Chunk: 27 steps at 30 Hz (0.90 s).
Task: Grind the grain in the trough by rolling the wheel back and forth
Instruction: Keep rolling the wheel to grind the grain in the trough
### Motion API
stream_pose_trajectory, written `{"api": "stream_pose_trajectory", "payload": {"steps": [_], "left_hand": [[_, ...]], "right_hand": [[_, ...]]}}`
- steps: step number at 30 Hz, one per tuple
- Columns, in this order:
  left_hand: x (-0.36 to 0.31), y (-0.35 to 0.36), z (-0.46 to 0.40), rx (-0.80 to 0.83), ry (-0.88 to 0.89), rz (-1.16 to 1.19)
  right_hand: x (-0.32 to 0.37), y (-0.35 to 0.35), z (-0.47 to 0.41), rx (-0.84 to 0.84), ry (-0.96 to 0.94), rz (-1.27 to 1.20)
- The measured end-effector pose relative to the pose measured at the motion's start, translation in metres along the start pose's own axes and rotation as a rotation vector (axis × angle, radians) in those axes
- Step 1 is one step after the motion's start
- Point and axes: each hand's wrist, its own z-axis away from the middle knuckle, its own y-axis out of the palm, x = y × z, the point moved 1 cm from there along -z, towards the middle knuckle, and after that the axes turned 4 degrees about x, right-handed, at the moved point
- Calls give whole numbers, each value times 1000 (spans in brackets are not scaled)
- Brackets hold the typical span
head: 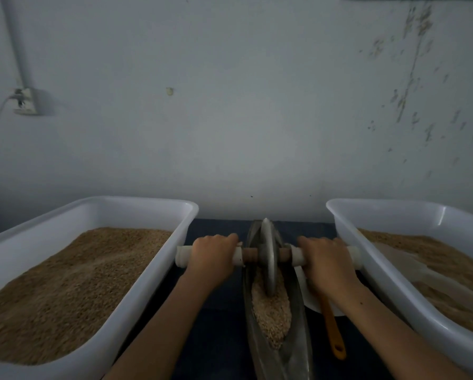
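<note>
Two white tubs [158, 259] [389, 242] of brown grain, orange-handled utensil [334, 330], wall socket [26, 104], pale wall [243, 105]

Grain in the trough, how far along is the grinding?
Done: the trough is loaded and the wheel sits in it. In hand: left hand and right hand grip the axle handles. Left: the grain near the person looks coarse, so more rolling seems needed.

Tubs [158, 259] [367, 259] flank trough [298, 349]; handle ends touching.
</note>
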Motion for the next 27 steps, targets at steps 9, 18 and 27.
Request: {"api": "stream_pose_trajectory", "payload": {"steps": [9, 18, 27], "left_hand": [[8, -18, 1, 617, 58, 212], [0, -16, -2, 485, 74, 115], [-7, -3, -2, 118, 13, 99]], "right_hand": [[1, -33, -3, 559, -65, 48], [5, -30, -2, 492, -53, 45], [13, -8, -3, 27, -66, 27]]}}
